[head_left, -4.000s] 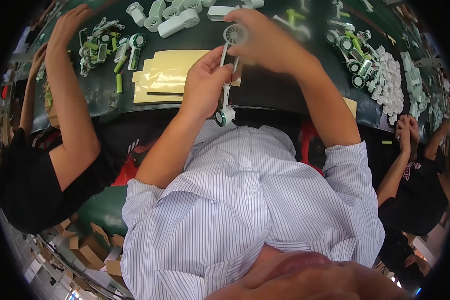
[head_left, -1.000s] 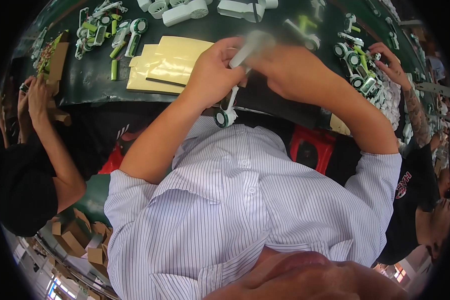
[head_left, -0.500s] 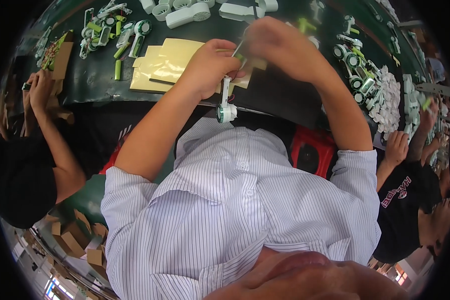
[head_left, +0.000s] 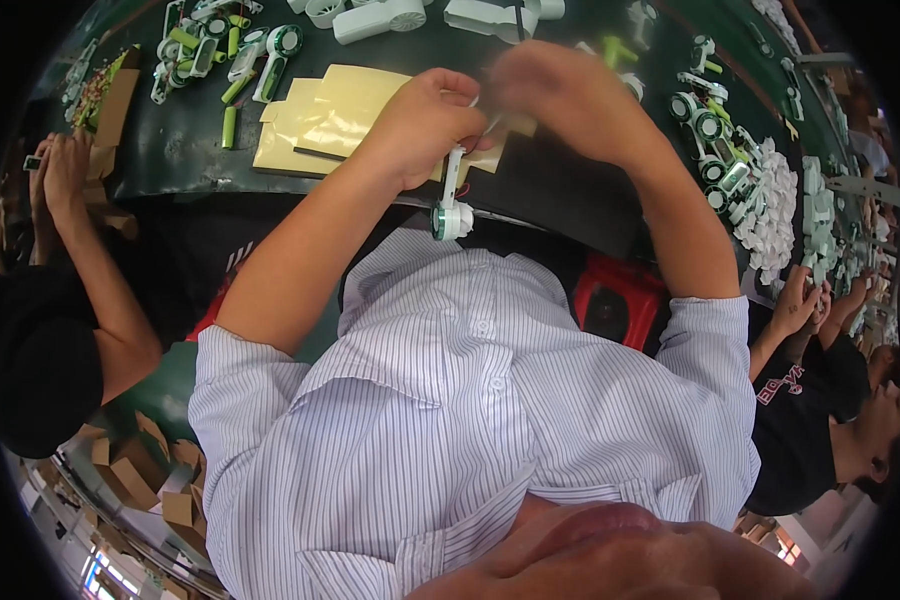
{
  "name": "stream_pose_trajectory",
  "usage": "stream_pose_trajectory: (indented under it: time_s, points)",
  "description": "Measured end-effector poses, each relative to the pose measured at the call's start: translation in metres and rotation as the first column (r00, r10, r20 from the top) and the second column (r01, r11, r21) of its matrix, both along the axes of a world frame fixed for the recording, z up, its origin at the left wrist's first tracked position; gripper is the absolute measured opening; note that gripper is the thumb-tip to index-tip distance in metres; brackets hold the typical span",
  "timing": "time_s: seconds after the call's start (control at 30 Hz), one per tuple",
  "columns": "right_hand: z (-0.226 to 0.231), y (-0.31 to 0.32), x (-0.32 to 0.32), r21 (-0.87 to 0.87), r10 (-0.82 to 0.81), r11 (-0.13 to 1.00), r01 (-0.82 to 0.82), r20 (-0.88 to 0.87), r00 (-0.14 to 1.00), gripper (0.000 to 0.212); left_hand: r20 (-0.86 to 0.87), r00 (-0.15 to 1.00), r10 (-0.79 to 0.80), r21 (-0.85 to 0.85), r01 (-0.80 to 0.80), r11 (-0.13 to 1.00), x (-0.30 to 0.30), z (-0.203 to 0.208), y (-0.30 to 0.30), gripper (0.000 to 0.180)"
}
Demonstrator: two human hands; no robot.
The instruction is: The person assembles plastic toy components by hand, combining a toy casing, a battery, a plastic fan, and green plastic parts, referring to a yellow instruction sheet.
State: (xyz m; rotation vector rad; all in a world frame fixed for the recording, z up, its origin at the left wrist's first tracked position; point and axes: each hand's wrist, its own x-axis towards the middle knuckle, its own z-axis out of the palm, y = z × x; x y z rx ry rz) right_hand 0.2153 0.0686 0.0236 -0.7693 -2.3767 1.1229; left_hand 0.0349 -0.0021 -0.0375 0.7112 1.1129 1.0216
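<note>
My left hand (head_left: pixel 428 125) pinches the upper end of a partly built handheld fan, which hangs below the fingers at the table's near edge. The fan (head_left: pixel 452 205) has a slim white handle and a round head with a dark green ring. A thin reddish wire sticks out beside it. To the right, my right hand (head_left: pixel 550 90) is raised next to the left one. Its fingers are smeared by motion, so what they hold, if anything, cannot be made out. Yellow sheets (head_left: pixel 355 105) lie on the table just left of and behind my left hand.
Piled at the far left are fan parts (head_left: pixel 200 55), with a green cylindrical battery (head_left: pixel 229 127) nearer. White shells (head_left: pixel 380 22) lie at the back. On the right are more fan assemblies (head_left: pixel 712 140) and heaped white pieces (head_left: pixel 770 200). Co-workers' hands (head_left: pixel 68 165) are busy on both sides.
My left hand still grips the fan, almost where it was. The right hand stays blurred beside it. At the right, a co-worker's hands have come together.
</note>
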Motion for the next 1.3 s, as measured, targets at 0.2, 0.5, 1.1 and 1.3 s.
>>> stream_pose_trajectory:
  time_s: [0.2, 0.5, 1.1, 1.3]
  points:
    - [-0.001, 0.001, -0.002, 0.202, -0.002, 0.979, -0.025, 0.133, 0.991, 0.017, -0.134, 0.987, 0.092, 0.014, -0.091, 0.996, 0.012, 0.013, -0.009, 0.045]
    - [0.014, -0.008, -0.003, 0.325, -0.055, 0.944, -0.062, 0.338, 0.939, 0.008, -0.113, 0.992, 0.059, 0.096, -0.048, 0.994, 0.012, 0.007, -0.014, 0.041]
    - [0.020, -0.002, -0.022, 0.574, 0.039, 0.746, -0.338, 0.470, 0.882, 0.010, 0.204, 0.977, -0.066, 0.011, 0.065, 0.998, -0.008, -0.001, -0.010, 0.040]
    - [0.021, 0.000, -0.023, 0.587, -0.029, 0.717, -0.376, 0.563, 0.826, 0.014, 0.192, 0.981, -0.021, -0.004, 0.022, 1.000, -0.003, 0.009, -0.015, 0.043]
